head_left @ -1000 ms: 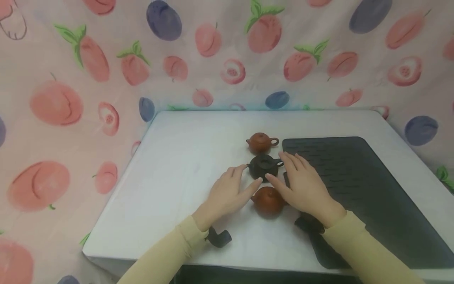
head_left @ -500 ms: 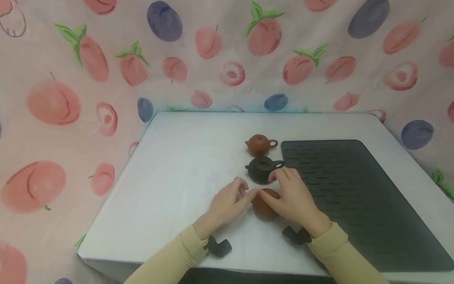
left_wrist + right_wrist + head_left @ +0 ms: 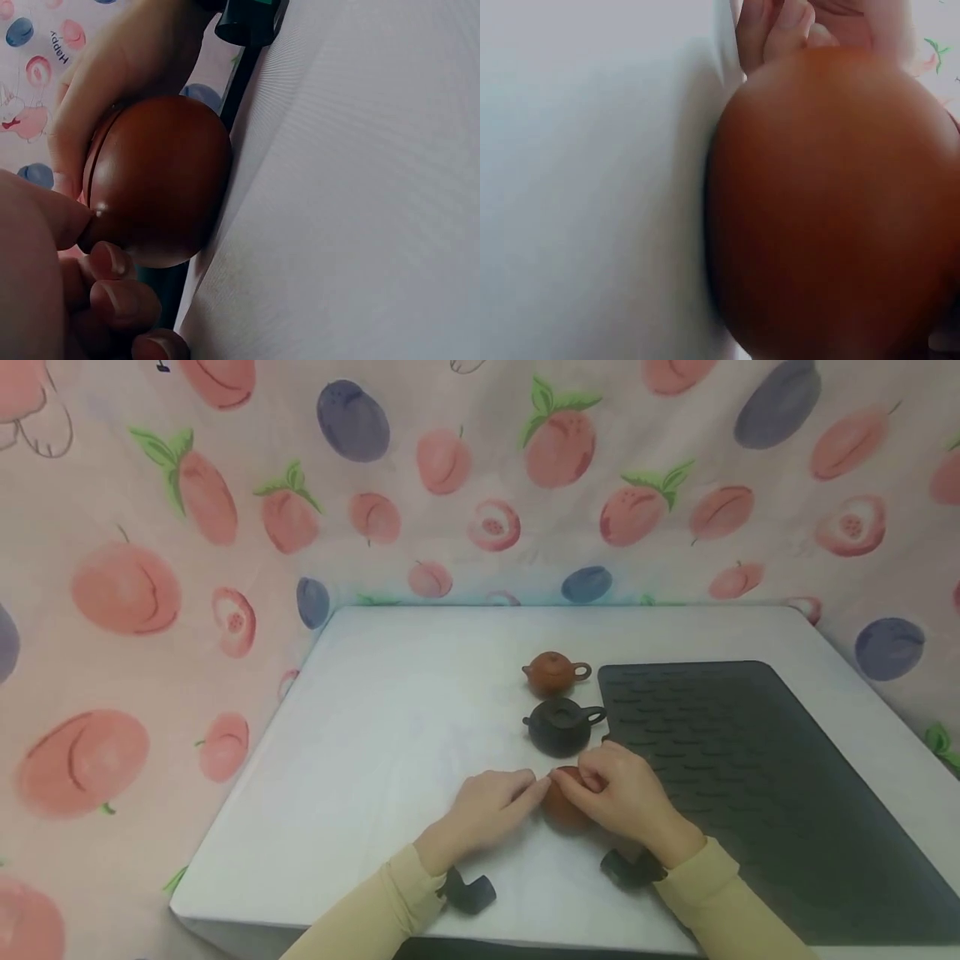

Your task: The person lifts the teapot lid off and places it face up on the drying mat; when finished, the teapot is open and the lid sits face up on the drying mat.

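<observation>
Nearest me on the table is a reddish-brown clay teapot (image 3: pixel 567 814), partly covered by both hands. My left hand (image 3: pixel 487 814) pinches its spout side, the thumb on top and the other fingers curled below. From the other side my right hand (image 3: pixel 630 797) holds it at the handle, with the thumb reaching over the lid; the handle is hidden. The wrist views show the rounded body of this teapot (image 3: pixel 161 180) close up, low over the white cloth. Just behind stands a black teapot (image 3: pixel 558 731), and beyond it a smaller brown teapot (image 3: pixel 551 675).
To the right lies a large dark ridged mat (image 3: pixel 720 777). A white cloth covers the table (image 3: pixel 360 777), and a fruit-patterned curtain (image 3: pixel 450 460) hangs behind it. Dark wrist devices (image 3: pixel 470 893) show below the sleeves.
Both hands have come down from beside the black teapot to the nearest brown one, and their fingers have curled in around it. The teapots keep their row.
</observation>
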A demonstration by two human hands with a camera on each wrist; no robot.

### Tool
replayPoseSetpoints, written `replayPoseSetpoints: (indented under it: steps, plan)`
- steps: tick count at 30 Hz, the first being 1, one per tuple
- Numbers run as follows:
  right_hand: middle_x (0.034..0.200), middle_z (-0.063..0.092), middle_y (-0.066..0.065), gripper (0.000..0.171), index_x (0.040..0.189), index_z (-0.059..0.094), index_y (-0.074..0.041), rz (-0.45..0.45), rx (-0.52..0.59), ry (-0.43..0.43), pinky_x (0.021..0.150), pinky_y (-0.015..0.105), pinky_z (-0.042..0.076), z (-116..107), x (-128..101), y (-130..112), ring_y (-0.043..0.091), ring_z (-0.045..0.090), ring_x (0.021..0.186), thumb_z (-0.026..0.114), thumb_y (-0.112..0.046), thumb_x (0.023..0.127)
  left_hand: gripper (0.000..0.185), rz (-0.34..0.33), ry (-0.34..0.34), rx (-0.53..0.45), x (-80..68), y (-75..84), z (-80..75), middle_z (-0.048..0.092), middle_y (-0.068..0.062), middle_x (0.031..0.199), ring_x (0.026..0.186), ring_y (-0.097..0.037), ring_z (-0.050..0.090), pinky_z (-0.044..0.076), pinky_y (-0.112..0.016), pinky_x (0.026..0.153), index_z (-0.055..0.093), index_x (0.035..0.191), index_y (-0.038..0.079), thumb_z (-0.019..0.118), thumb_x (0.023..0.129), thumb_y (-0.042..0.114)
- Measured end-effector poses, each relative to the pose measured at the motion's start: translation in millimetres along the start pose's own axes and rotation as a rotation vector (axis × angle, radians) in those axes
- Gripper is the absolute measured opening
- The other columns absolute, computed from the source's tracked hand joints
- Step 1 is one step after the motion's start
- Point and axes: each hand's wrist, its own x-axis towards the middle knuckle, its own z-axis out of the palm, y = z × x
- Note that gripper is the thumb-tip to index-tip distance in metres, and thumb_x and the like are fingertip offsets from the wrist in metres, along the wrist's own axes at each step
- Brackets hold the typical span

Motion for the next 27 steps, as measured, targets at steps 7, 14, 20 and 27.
replayPoseSetpoints:
  steps: [7,14,20,27]
  plan:
    - [0.061,0.029,-0.015,0.056,0.062,0.032,-0.023,0.004,0.019,-0.012,0.049,0.024,0.03,2.6,-1.3,1.3,0.005,0.036,0.058,0.083,-0.027,0.085,0.048,0.012,0.014,0.014,-0.4,0.0,2.3,0.041,0.011,0.059,0.055,-0.008,0.045,0.035,-0.027,0.051,0.045,0.071,0.023,0.035,0.11,0.05]
    - [0.062,0.029,-0.014,0.057,0.064,0.032,-0.023,-0.008,0.015,-0.016,0.049,0.024,0.03,2.5,-0.6,1.8,0.005,0.036,0.058,0.084,-0.028,0.084,0.047,0.005,0.006,0.015,2.0,-0.1,2.8,0.041,0.01,0.059,0.057,-0.008,0.047,0.036,-0.027,0.052,0.046,0.072,0.024,0.034,0.111,0.047]
    - [0.062,0.032,-0.014,0.055,0.063,0.033,-0.024,0.028,0.016,-0.031,0.048,0.024,0.03,2.7,-0.1,-0.8,0.005,0.037,0.057,0.082,-0.028,0.087,0.049,-0.013,0.004,0.009,0.9,2.1,0.7,0.041,0.011,0.058,0.056,-0.008,0.046,0.035,-0.027,0.051,0.046,0.07,0.024,0.034,0.111,0.049]
    - [0.062,0.033,-0.015,0.05,0.064,0.037,-0.025,0.06,-0.043,-0.097,0.053,0.026,0.033,-4.4,-0.5,-5.1,0.005,0.037,0.061,0.078,-0.033,0.091,0.048,-0.017,-0.011,-0.004,0.5,2.2,1.5,0.041,0.011,0.057,0.056,-0.008,0.047,0.035,-0.027,0.052,0.047,0.07,0.024,0.036,0.11,0.048]
